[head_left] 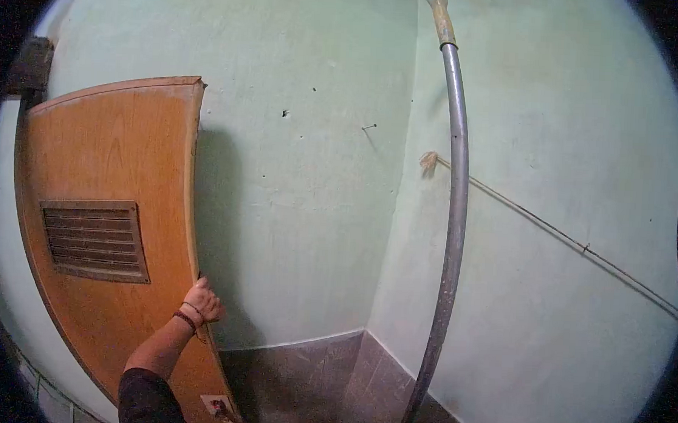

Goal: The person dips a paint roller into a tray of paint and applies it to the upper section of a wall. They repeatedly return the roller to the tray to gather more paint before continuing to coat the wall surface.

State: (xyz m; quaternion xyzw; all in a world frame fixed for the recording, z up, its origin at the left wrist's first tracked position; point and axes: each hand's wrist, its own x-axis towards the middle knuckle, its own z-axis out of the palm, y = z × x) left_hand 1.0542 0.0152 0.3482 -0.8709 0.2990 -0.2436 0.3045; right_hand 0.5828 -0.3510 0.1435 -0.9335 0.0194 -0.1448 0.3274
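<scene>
My left hand (203, 301) is closed around the free edge of a brown wooden door (118, 149), with beaded bracelets on the wrist and a dark sleeve on the arm. The fingertips are partly hidden by the door's edge. A slatted vent (96, 240) is set in the door's middle. Below my hand, a lock plate (215, 405) with something red and a dark knob shows near the door's lower edge. My right hand is out of view.
A long metal pole (456, 186) with a wrapped top stands right of centre. A taut cord (528, 212) runs along the pale green right wall (570, 123). Nails stick out of the back wall (317, 203). Dark tiles (294, 383) line the lower walls.
</scene>
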